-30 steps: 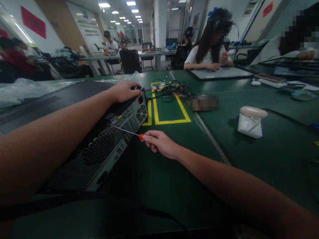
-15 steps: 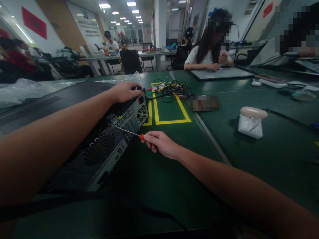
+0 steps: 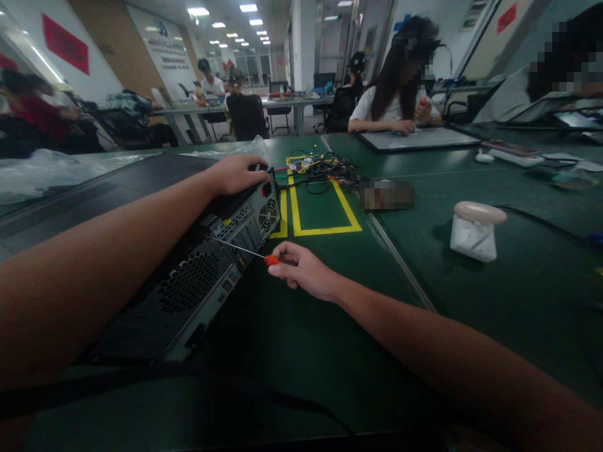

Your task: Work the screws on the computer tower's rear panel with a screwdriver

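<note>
A black desktop computer case (image 3: 226, 276) lies on the green table, its metal back panel with vents and ports facing me. My left hand (image 3: 238, 174) grips the case's far upper corner, fingers curled over the edge above the fan grille (image 3: 268, 215). In my right hand (image 3: 301, 269) is a screwdriver (image 3: 272, 259) with an orange handle, pinched between thumb and fingers. Its thin shaft points left to the back panel, near a slot below a small yellow label (image 3: 227, 222). My left forearm passes over the case; what the tip touches is too small to make out.
Tangled cables (image 3: 332, 168) lie beyond the case near yellow tape outlines (image 3: 327, 230). To the right are a blurred-out box (image 3: 387, 195) and a white earbud case (image 3: 473, 235). Across the table a person (image 3: 398, 94) works at a flat panel (image 3: 419, 138). Clear plastic wrap (image 3: 42, 169) lies behind the case.
My right fingers have shifted around the screwdriver handle, the thumb lower and the forefinger higher. The shaft stays at the same place on the panel. My left hand has not moved.
</note>
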Demonstrator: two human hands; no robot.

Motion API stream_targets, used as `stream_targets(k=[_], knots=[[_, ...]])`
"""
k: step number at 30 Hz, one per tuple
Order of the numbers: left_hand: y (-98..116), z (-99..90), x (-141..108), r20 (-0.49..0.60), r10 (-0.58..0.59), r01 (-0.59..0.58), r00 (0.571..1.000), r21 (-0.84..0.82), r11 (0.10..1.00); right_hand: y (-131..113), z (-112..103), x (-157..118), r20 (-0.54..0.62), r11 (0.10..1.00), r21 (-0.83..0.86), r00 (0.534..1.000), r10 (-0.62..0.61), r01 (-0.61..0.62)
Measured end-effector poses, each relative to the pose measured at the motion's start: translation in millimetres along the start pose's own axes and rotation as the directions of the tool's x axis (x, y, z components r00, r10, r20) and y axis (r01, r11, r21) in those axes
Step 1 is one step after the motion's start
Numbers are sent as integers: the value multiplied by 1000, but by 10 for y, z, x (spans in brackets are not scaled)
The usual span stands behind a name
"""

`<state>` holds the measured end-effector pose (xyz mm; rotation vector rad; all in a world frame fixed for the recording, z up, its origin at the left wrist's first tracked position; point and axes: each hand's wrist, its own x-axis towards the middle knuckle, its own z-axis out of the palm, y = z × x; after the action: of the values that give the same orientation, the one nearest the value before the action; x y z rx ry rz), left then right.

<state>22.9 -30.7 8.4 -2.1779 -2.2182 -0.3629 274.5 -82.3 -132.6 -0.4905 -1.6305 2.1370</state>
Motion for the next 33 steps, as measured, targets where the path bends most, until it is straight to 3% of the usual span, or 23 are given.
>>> stream_targets(k=[9, 23, 33], knots=[[-22, 6, 13, 5, 1, -1, 1000, 2, 1000, 36, -3, 28, 1, 999, -16, 999, -34, 34], [6, -17, 3, 25, 11, -12, 1000, 16, 1000, 48, -18, 37, -31, 1000, -3, 999, 17, -17], [7, -16, 5, 35, 0, -1, 999, 34, 999, 71, -15, 47, -32, 999, 18, 999, -29, 30]])
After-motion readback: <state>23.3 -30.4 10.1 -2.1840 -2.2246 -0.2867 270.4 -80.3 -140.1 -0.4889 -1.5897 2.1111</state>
